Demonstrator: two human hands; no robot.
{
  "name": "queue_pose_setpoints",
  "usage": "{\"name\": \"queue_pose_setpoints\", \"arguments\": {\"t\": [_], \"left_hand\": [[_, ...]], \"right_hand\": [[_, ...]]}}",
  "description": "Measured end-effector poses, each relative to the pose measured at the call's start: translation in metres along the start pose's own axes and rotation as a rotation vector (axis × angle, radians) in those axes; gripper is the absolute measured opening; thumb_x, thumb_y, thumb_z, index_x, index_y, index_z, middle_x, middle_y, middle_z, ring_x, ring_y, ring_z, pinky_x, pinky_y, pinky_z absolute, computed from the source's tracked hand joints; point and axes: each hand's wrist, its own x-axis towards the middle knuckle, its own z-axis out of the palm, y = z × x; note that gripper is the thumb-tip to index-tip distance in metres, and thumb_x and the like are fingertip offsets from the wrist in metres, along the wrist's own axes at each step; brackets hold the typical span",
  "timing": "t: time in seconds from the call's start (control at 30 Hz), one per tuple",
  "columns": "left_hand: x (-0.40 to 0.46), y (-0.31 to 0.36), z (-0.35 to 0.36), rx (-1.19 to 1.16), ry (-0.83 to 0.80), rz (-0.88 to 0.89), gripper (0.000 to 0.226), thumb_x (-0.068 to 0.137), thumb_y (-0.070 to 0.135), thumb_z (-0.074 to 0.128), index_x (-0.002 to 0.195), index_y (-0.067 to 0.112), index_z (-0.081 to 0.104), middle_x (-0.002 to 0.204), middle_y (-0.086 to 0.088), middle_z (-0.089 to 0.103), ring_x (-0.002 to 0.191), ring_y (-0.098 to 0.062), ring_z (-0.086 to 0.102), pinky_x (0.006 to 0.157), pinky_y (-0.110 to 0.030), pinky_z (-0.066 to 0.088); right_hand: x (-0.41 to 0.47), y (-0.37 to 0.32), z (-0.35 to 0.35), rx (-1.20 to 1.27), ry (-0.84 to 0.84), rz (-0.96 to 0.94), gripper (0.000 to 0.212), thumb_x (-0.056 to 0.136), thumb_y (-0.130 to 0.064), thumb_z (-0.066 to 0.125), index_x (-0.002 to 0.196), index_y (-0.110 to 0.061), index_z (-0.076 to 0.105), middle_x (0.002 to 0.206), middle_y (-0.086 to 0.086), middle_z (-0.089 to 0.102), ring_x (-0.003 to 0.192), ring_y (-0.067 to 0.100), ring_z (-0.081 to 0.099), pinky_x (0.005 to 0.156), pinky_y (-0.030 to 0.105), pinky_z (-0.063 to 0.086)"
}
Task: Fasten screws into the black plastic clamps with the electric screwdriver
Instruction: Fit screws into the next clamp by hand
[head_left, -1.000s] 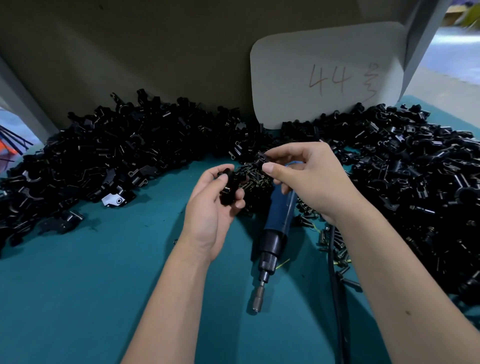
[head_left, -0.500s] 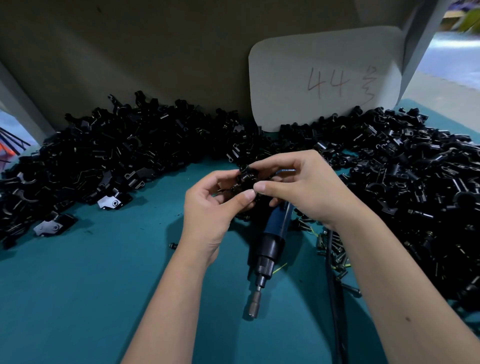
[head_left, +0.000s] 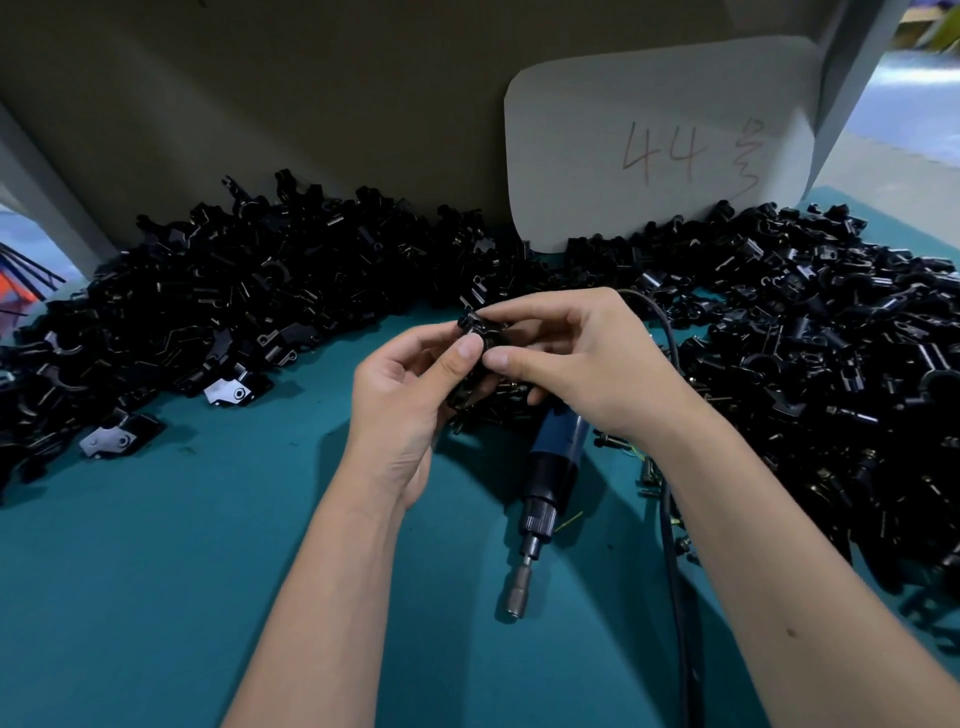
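My left hand (head_left: 400, 400) grips a black plastic clamp (head_left: 480, 332) between thumb and fingers, held up over the teal table (head_left: 156, 571). My right hand (head_left: 587, 358) pinches the top of the same clamp with thumb and forefinger; whether a screw sits between those fingertips is hidden. The blue and black electric screwdriver (head_left: 556, 467) sticks out from under my right palm, its metal bit holder (head_left: 514, 605) pointing toward me. Its upper end is hidden by the hand.
Heaps of black clamps lie along the back left (head_left: 234, 291) and over the right side (head_left: 831, 364). Loose screws (head_left: 649, 467) lie beneath my right wrist. A black cable (head_left: 672, 571) runs toward me. A white card marked 44 (head_left: 660, 140) leans on the back wall.
My right hand left the screw pile and came to the clamp in my left hand. Both hands now meet on it, raised slightly. The screwdriver stayed under my right palm.
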Motion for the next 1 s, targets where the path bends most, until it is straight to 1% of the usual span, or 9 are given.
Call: {"name": "queue_pose_setpoints", "arguments": {"t": [0.2, 0.27, 0.4, 0.47, 0.57, 0.63, 0.77, 0.9, 1.0], "left_hand": [[0.0, 0.008, -0.003, -0.01, 0.003, -0.012, 0.011, 0.079, 0.018, 0.075, 0.087, 0.013, 0.079, 0.087, -0.006, 0.078, 0.081, -0.015, 0.075, 0.074, -0.027, 0.061], [0.002, 0.01, -0.003, -0.048, 0.11, 0.001, 0.006, 0.084, 0.015, 0.074, 0.083, 0.013, 0.08, 0.083, -0.004, 0.077, 0.078, -0.014, 0.074, 0.073, -0.027, 0.062], [0.009, 0.015, -0.015, -0.197, 0.374, 0.023, 0.008, 0.096, 0.009, 0.069, 0.092, 0.004, 0.072, 0.085, -0.007, 0.075, 0.077, -0.018, 0.073, 0.071, -0.024, 0.06], [0.011, 0.017, -0.023, -0.273, 0.455, 0.032, 0.009, 0.098, 0.01, 0.069, 0.092, 0.003, 0.068, 0.082, -0.006, 0.075, 0.073, -0.018, 0.071, 0.07, -0.023, 0.059], [0.012, 0.02, -0.028, -0.36, 0.507, 0.023, 0.012, 0.098, 0.01, 0.069, 0.087, 0.006, 0.067, 0.074, -0.003, 0.073, 0.065, -0.017, 0.069, 0.066, -0.022, 0.057], [0.012, 0.021, -0.028, -0.388, 0.523, 0.015, 0.014, 0.097, 0.009, 0.069, 0.084, 0.007, 0.067, 0.071, -0.003, 0.072, 0.063, -0.018, 0.068, 0.064, -0.022, 0.056], [0.01, 0.02, -0.026, -0.414, 0.521, -0.007, 0.012, 0.097, 0.009, 0.069, 0.085, 0.006, 0.067, 0.073, -0.005, 0.071, 0.064, -0.019, 0.068, 0.064, -0.023, 0.056], [0.01, 0.02, -0.027, -0.417, 0.491, -0.023, 0.013, 0.096, 0.008, 0.069, 0.084, 0.005, 0.067, 0.073, -0.007, 0.072, 0.065, -0.02, 0.069, 0.064, -0.023, 0.056], [0.01, 0.02, -0.026, -0.411, 0.463, -0.039, 0.012, 0.096, 0.008, 0.069, 0.085, 0.004, 0.067, 0.073, -0.008, 0.073, 0.066, -0.021, 0.069, 0.064, -0.023, 0.056]], "right_hand": [[-0.002, -0.005, 0.005, -0.066, 0.044, -0.024, 0.036, 0.086, -0.028, 0.086, 0.121, -0.029, 0.077, 0.092, 0.003, 0.074, 0.077, 0.02, 0.072, 0.061, 0.028, 0.06], [-0.001, -0.006, 0.005, -0.142, 0.121, -0.031, 0.032, 0.091, -0.033, 0.08, 0.122, -0.026, 0.076, 0.089, -0.004, 0.074, 0.077, 0.009, 0.071, 0.066, 0.026, 0.06], [-0.001, -0.009, 0.01, -0.615, 0.159, -0.094, 0.021, 0.093, -0.021, 0.076, 0.114, -0.025, 0.078, 0.096, -0.012, 0.075, 0.086, -0.004, 0.064, 0.088, 0.017, 0.052], [-0.002, -0.009, 0.021, -0.816, 0.011, -0.078, 0.029, 0.095, -0.022, 0.073, 0.122, -0.03, 0.074, 0.114, -0.008, 0.073, 0.11, 0.009, 0.059, 0.101, 0.033, 0.05], [-0.006, -0.002, 0.048, -1.115, -0.231, -0.042, 0.044, 0.096, -0.023, 0.069, 0.137, -0.038, 0.063, 0.128, -0.007, 0.059, 0.122, 0.024, 0.044, 0.097, 0.042, 0.04], [-0.007, 0.001, 0.057, -1.167, -0.228, -0.046, 0.041, 0.094, -0.017, 0.069, 0.129, -0.038, 0.066, 0.122, -0.007, 0.053, 0.119, 0.024, 0.043, 0.087, 0.04, 0.032], [-0.006, -0.001, 0.056, -1.108, -0.178, -0.017, 0.011, 0.094, -0.021, 0.072, 0.101, -0.029, 0.071, 0.109, -0.005, 0.056, 0.11, 0.023, 0.052, 0.081, 0.035, 0.033], [-0.007, -0.001, 0.052, -1.185, -0.223, 0.001, 0.008, 0.096, -0.021, 0.069, 0.103, -0.023, 0.069, 0.111, 0.0, 0.061, 0.108, 0.024, 0.055, 0.087, 0.035, 0.041], [-0.008, -0.003, 0.049, -1.221, -0.27, -0.009, 0.008, 0.097, -0.02, 0.064, 0.103, -0.022, 0.068, 0.11, 0.001, 0.06, 0.106, 0.024, 0.054, 0.085, 0.034, 0.036]]}}
